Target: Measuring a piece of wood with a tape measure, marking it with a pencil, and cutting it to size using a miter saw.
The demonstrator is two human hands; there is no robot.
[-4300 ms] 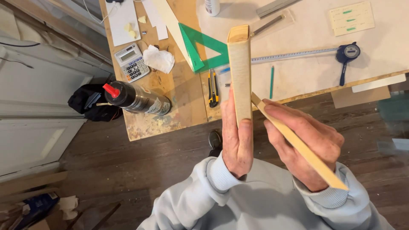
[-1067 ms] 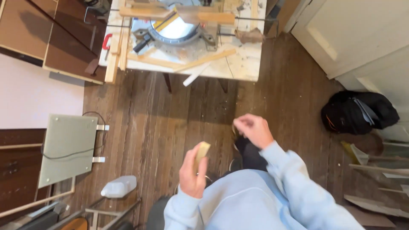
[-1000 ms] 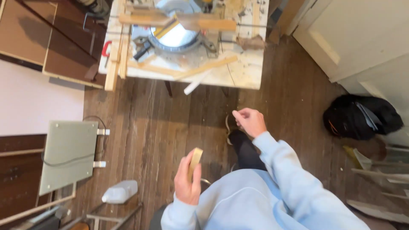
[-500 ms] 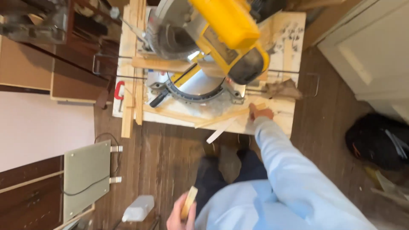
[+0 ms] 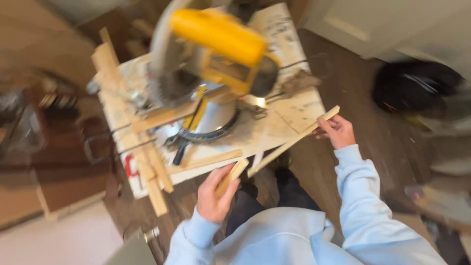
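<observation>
1. A short, pale wooden block (image 5: 232, 176) is gripped in the left hand (image 5: 216, 196), with the fingers curled around its lower part; the block's upper end lies just at the near edge of the saw table (image 5: 289, 113).
2. A long thin wooden strip (image 5: 293, 141) is pinched near its far end by the right hand (image 5: 337, 131), thumb and fingers closed on it; the strip slants down to the left and ends near the top of the block.
3. A mitre saw (image 5: 216, 59) with a yellow housing is seen on the table, its round base beneath it; the view is blurred.
4. Several wooden offcuts (image 5: 147, 167) are laid along the left side of the table, and one flat piece (image 5: 211, 159) rests near the front edge.
5. A red mark (image 5: 130, 167) of blurred shape is seen on the white front corner of the table; nothing more can be made out.
6. A dark bag (image 5: 417, 88) lies on the brown plank floor at the upper right, well apart from the hands.
</observation>
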